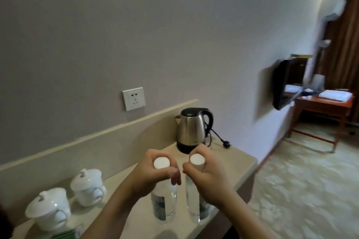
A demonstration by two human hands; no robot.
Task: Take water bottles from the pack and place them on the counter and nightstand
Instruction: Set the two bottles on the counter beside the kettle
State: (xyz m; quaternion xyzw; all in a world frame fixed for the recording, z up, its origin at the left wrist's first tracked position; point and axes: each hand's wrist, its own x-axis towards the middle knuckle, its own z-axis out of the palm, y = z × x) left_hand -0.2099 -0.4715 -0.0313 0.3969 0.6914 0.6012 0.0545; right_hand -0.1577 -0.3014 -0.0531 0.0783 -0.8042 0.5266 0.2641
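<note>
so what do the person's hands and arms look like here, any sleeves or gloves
Both the left hand and the right hand are bare, with no gloves, rings or watch visible. The forearms are uncovered too; no sleeve reaches into the picture.

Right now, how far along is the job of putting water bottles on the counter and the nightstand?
Partway, it seems. Two water bottles stand upright on the counter, near the kettle and lidded cups. The left hand grips the left bottle by its neck, and the right hand grips the right bottle; neither is released yet. Left: letting go and supplying the nightstand, which is not in view, nor is the pack.
</note>
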